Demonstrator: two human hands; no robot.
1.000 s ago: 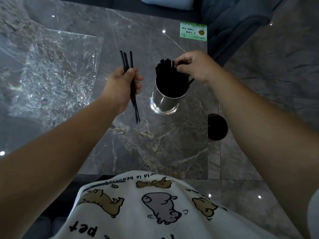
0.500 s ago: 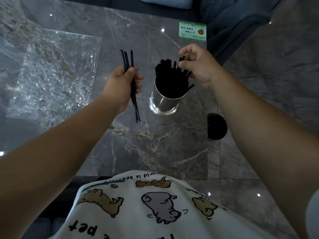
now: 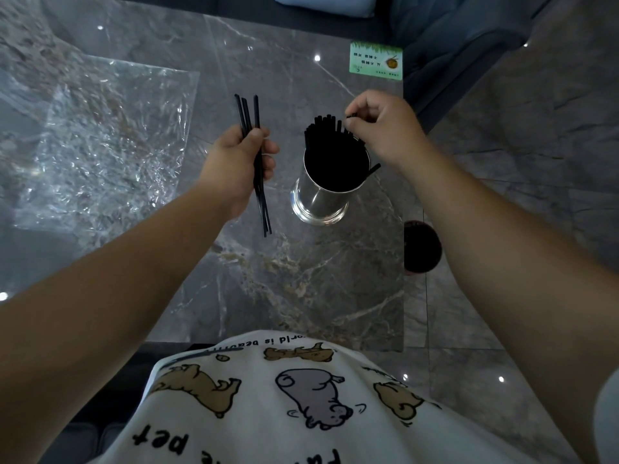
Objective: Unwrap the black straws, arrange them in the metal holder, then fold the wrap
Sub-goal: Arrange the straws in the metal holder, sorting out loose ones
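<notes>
A shiny metal holder (image 3: 320, 204) stands on the grey marble table (image 3: 301, 289), packed with several black straws (image 3: 330, 152) whose tops stick out above its rim. My left hand (image 3: 236, 165) is to the left of the holder and grips three black straws (image 3: 249, 112) in a loose bundle; their lower ends hang below my fist. My right hand (image 3: 385, 128) is over the holder's far right rim, its fingertips pinching the top of one straw among those in the holder. The clear crinkled plastic wrap (image 3: 100, 142) lies spread flat on the table at the left.
A green and white card (image 3: 375, 61) lies at the table's far right corner. A dark round object (image 3: 422, 246) sits on the floor just past the table's right edge. A dark sofa with a light blue cushion (image 3: 321, 3) stands beyond the table.
My right hand has shifted a little over the holder's far rim, and its fingers have closed from spread to a pinch on a straw top. My left hand has held still with its straws.
</notes>
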